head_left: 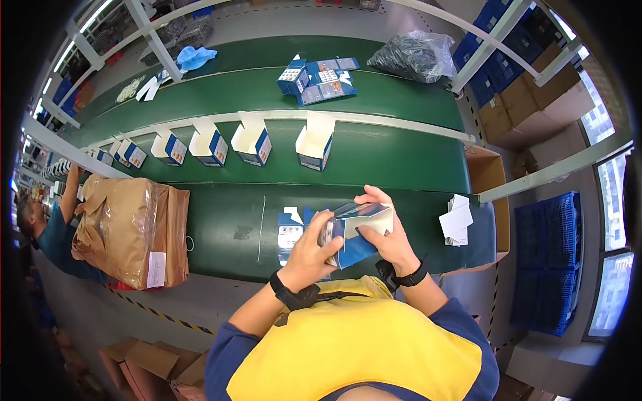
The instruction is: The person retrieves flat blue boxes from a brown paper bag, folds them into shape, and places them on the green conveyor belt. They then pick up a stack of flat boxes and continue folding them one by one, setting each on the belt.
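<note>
Above the near green table (224,230), in the head view, both hands hold a blue and white box (358,249) between them. The left hand (306,252) pinches its left end, thumb on the near side; the right hand (396,244) clasps the opposite end, its thumb by the white inner card and its fingers round the outside. To the left of the held box, flat printed card (289,235) lies on the table. White papers (456,220) lie in a pile near the right end, and a large brown parcel (117,217) sits at the left. Beyond, open boxes (251,146) stand in a row, flaps raised. A co-worker (57,234) is behind the parcel.
</note>
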`<state>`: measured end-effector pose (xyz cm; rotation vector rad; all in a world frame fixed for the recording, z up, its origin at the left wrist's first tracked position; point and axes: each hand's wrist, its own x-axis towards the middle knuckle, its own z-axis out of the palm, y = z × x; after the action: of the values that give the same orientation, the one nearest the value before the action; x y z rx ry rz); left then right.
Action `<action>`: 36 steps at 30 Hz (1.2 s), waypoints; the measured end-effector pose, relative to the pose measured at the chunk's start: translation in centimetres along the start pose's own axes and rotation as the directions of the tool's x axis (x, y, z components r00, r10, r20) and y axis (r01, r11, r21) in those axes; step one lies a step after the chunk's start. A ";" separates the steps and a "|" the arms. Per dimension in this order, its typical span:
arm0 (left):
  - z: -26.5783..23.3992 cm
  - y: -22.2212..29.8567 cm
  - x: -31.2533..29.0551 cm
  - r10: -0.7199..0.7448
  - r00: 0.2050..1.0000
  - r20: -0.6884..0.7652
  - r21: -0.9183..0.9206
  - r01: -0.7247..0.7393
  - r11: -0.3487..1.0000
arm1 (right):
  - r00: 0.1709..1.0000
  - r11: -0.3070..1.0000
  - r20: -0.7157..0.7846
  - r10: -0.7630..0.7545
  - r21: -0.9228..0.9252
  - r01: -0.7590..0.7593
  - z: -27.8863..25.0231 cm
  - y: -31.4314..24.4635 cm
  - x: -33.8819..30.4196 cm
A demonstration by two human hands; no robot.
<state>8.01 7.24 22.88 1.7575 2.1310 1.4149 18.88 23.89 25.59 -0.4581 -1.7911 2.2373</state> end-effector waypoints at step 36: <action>-3.7 0.7 1.4 -0.160 0.941 0.298 -0.110 0.201 0.973 | 0.951 0.910 0.302 -0.063 -0.374 0.179 0.7 2.3 1.9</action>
<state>6.03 6.10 26.16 1.5604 1.9350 1.1511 16.85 23.44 23.34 -0.0849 -2.3671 1.9278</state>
